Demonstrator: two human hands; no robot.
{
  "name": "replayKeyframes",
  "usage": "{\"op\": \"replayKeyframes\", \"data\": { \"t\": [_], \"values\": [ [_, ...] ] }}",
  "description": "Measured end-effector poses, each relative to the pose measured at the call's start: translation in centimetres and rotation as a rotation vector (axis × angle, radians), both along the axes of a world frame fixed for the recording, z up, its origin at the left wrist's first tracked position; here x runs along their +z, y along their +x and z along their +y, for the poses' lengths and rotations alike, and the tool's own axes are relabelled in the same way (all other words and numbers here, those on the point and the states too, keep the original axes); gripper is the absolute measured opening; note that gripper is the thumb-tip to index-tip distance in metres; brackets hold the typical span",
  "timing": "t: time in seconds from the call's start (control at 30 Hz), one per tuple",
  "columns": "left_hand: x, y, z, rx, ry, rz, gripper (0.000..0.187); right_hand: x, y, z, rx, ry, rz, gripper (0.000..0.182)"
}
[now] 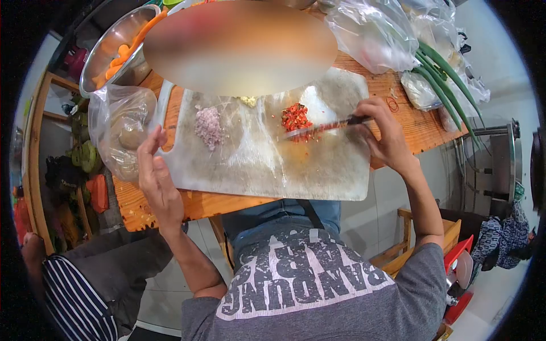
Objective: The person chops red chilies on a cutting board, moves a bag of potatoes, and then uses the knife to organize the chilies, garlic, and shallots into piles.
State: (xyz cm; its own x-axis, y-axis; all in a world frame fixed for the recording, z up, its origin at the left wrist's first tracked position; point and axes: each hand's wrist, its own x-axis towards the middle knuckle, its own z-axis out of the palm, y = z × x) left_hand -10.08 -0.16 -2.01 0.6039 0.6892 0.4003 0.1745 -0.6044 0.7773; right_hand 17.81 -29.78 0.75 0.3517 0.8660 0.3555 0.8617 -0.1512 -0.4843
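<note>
My right hand point(387, 133) is closed around the dark handle of a knife point(318, 129). The blade reaches left across a pile of chopped red chili point(296, 118) on the worn white cutting board point(244, 182). Chopped shallot or red onion point(208, 127) forms a pale purple heap on the board's left side. Between the two piles, farther back, lies a bit of pale yellow minced food point(248, 101), partly hidden by a blurred patch. My left hand point(159, 184) holds nothing, its fingers stretched out beside the board's left edge, near a clear plastic bag point(122, 128).
At the back left stands a metal bowl point(94, 71) with orange carrot pieces point(116, 59). Plastic bags point(375, 37) and green scallion leaves point(446, 85) occupy the wooden table's point(421, 122) right side. Another person in a striped top point(77, 292) is at the lower left.
</note>
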Motion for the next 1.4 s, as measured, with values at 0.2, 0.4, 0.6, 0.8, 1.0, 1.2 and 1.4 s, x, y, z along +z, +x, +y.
{"op": "replayKeyframes", "data": {
  "t": [0.2, 0.4, 0.6, 0.8, 1.0, 1.2, 1.4],
  "values": [
    [-0.9, 0.0, -0.6, -0.018, 0.053, 0.003, 0.060, -0.7, 3.5, 2.2, -0.063, -0.024, -0.171, 0.040],
    [-0.9, -0.1, -0.7, 0.022, 0.062, 0.067, 0.062, -0.9, 4.9, 5.2, 0.071, -0.110, -0.199, 0.043],
    [0.2, -0.8, -1.2, 0.074, 0.037, 0.114, 0.059, 2.8, 4.2, 4.5, 0.213, -0.197, -0.318, 0.042],
    [0.7, -1.9, -2.1, 0.095, 0.048, 0.245, 0.062, 4.6, 2.3, 0.6, -0.007, -0.169, 0.059, 0.038],
    [1.0, -1.6, -2.8, 0.106, -0.018, 0.207, 0.069, 4.4, -0.8, -0.8, 0.141, -0.350, 0.113, 0.029],
    [-0.2, -1.5, -3.8, 0.196, 0.015, -0.017, 0.071, 1.3, -0.2, -0.4, 0.161, -0.159, 0.008, 0.028],
    [2.2, 3.3, -7.4, 0.182, 0.246, -0.174, 0.076, 2.5, -1.2, -1.6, 0.016, 0.133, -0.082, 0.040]
  ]
}}
